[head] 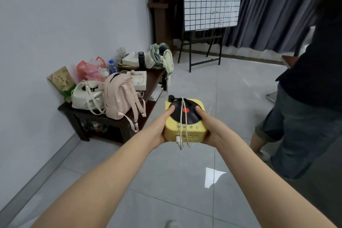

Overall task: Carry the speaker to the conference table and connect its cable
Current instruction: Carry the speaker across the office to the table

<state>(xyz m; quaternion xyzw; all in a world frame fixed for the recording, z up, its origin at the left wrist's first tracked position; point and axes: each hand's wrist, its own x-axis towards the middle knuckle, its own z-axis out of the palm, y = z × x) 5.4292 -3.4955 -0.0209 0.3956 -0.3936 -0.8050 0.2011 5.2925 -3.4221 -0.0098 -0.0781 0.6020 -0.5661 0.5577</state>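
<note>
The speaker (187, 132) is a small yellow box shaped like a record player, with a black disc and a red centre on top. I hold it out in front of me above the tiled floor. My left hand (160, 127) grips its left side with the thumb on the disc. My right hand (210, 127) grips its right side the same way. A white cable (183, 116) lies draped over the top and hangs down the near face, its plug end dangling loose. The conference table is not in view.
A dark low bench (118, 122) against the left wall carries bags, a pink backpack (120, 96), bottles and clothes. A gridded whiteboard on a stand (211, 0) stands ahead before grey curtains. A person in dark clothes (305, 98) stands close on the right.
</note>
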